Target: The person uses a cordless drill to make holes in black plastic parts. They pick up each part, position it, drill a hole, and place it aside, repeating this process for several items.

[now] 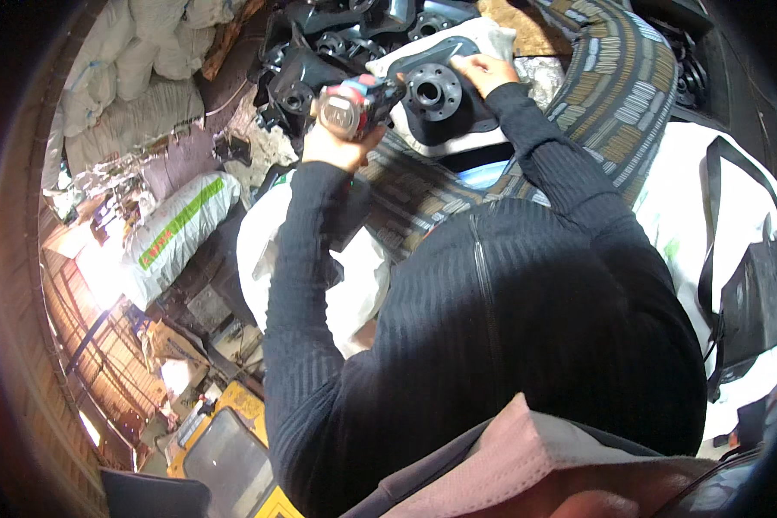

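A black plastic or metal part with a round, holed flange (447,93) lies on a white padded sheet (498,43) in front of me. My right hand (490,72) rests with bent fingers at the upper right edge of this part. In my left hand (341,148) is a power tool (344,112) with a rounded tan-grey end and a red and blue body. Its dark front end points at the left side of the flange; whether it touches cannot be made out.
More black flanged parts (298,97) are heaped beyond and left of the work. Patterned grey fabric (617,91) curves round on the right. White sacks (134,60) are stacked far left, a green-striped sack (186,226) below them. A yellow-framed thing (242,401) stands lower left.
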Available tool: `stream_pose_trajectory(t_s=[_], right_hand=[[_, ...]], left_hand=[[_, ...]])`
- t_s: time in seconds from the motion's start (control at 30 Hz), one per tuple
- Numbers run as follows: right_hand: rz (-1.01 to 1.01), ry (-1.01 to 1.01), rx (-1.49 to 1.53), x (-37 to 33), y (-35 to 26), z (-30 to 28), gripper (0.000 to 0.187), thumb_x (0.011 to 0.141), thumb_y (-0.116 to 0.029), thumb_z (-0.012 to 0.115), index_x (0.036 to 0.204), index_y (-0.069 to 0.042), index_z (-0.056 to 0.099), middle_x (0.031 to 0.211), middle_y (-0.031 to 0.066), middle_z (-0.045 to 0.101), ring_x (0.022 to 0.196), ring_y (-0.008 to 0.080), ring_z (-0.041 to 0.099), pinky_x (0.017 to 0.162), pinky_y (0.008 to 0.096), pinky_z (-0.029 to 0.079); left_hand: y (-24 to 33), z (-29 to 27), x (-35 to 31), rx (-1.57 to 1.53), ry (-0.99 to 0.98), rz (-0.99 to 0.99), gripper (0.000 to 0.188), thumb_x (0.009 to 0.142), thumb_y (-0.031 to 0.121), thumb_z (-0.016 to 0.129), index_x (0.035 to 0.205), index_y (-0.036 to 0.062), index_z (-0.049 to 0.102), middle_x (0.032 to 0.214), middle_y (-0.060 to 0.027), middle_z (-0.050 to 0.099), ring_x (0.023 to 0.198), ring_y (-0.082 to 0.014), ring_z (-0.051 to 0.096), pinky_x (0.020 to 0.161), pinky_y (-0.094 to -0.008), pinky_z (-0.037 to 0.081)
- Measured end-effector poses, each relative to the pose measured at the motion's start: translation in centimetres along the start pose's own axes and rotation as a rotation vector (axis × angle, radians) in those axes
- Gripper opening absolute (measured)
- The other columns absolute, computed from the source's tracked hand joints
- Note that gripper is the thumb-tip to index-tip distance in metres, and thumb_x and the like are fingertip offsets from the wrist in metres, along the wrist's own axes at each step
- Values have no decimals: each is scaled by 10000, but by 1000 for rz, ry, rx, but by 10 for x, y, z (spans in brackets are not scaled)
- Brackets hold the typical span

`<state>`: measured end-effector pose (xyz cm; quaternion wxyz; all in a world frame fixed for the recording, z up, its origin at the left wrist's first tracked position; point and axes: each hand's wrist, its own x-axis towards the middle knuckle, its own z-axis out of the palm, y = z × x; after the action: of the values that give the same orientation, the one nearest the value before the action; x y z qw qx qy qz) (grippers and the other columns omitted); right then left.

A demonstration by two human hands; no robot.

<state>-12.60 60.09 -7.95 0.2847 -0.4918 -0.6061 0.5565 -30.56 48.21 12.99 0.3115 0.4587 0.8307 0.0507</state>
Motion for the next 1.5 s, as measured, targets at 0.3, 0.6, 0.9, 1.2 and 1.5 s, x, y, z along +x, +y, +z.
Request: stream_pose_trajectory(t_s=[0.3, 0.6, 0.9, 1.2, 1.5], right_hand=[[693, -897, 1553, -35, -38, -39, 488, 975, -324, 323, 1305, 26, 405, 1307, 188, 474, 1204, 304, 475, 977, 431, 412], [674, -925, 1369, -43, -56, -32, 462, 971, -295, 345, 1311, 10, 409, 1304, 157, 488, 1164, 249, 512, 955, 381, 440], [742, -787, 1179, -49, -67, -36, 423, 902, -224, 541, 1238, 26, 477, 1137, 150, 585, 1057, 244, 581, 911, 389, 490], [655, -814, 874, -52, -66, -34, 314, 853, -122, 630, 1142, -28, 552, 1019, 90, 635, 936, 170, 635, 783, 274, 552], [715, -1176, 593, -47, -59, -44, 387, 859, -190, 627, 1185, -9, 527, 1073, 94, 631, 948, 146, 629, 712, 222, 543]], left_hand=[[28, 12, -97, -194, -47, 37, 496, 742, 310, 728, 1135, 52, 569, 1079, -119, 613, 977, -274, 598, 850, -386, 467], [12, 17, -105, -140, 42, 132, 558, 739, 311, 733, 1174, 35, 521, 1080, -134, 609, 984, -277, 598, 867, -376, 460], [10, 4, -115, -275, 4, -2, 474, 707, 228, 771, 1106, 50, 586, 1055, -99, 625, 966, -240, 605, 873, -369, 452], [0, 1, -123, -151, 6, 82, 350, 700, 142, 761, 1004, 51, 613, 869, -67, 634, 761, -194, 605, 699, -315, 458], [-14, 18, -127, 97, -16, 488, 334, 702, 132, 685, 1018, 83, 593, 926, -103, 623, 829, -265, 617, 729, -380, 489]])
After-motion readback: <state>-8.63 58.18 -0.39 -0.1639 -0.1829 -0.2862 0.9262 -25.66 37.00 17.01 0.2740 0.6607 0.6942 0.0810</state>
